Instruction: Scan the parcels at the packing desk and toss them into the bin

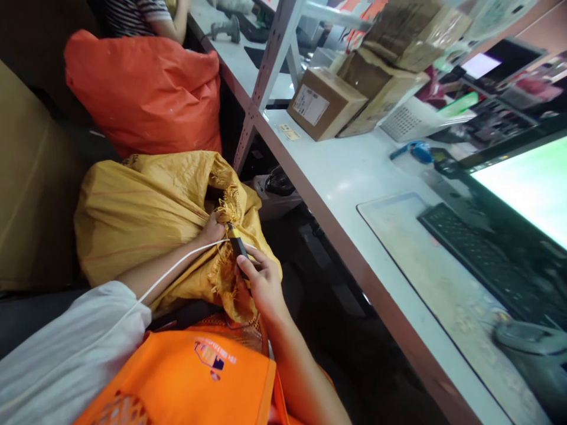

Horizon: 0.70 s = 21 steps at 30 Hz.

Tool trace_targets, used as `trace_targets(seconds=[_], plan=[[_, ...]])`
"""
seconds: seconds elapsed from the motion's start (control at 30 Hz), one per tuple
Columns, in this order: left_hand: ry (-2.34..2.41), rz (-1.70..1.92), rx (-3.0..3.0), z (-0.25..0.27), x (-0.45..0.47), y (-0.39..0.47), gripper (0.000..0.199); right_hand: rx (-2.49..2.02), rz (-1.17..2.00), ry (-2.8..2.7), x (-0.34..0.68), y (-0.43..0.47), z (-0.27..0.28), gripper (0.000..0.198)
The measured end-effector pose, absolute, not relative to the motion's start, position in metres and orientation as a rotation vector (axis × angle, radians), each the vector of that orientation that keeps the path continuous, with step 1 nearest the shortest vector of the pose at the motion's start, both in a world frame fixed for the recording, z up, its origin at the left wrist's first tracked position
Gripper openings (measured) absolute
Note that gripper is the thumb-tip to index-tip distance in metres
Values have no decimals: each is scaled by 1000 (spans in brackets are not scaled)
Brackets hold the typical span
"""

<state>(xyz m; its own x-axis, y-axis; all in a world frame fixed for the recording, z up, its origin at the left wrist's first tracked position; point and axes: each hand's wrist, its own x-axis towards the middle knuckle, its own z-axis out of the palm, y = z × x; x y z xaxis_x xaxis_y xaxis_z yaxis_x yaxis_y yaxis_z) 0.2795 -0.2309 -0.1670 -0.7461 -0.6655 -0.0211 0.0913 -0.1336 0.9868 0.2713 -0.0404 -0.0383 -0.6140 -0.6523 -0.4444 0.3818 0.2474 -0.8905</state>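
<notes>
Left hand [213, 227]: grip closed on the frayed mouth of a yellow woven sack [146, 218], fingers bunching the cloth beside the opening.
Right hand [261, 282]: grip wrapped around a small cutter [237, 245] with a yellow and black body, its tip against the sack's frayed edge, just beside the left hand.
Sack: stuffed full, resting low in front of the person, left of the table [345, 177] and below its edge.
Cord: a thin white cable [177, 265] runs along the left forearm toward the cutter.
Behind the sack: an orange bag [146, 88], with another person's arm [172, 26] above it.
Table: cardboard boxes [325, 103], a keyboard [482, 260], a lit screen [527, 189].
Foreground: the person's orange vest [190, 378].
</notes>
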Motion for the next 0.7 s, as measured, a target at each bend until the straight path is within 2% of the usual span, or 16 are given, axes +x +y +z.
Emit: trace_targets(seconds=[0.23, 0.5, 0.7], plan=[[-1701, -1950, 571, -158, 283, -222, 30, -324, -1501, 1684, 256, -71, -44, 50], [-1660, -1922, 641, -166, 280, -229, 17, -368, -1457, 1663, 273, -33, -43, 59], [-1707, -1938, 596, -160, 283, -220, 33, -401, -1449, 1674, 261, -62, -47, 59]])
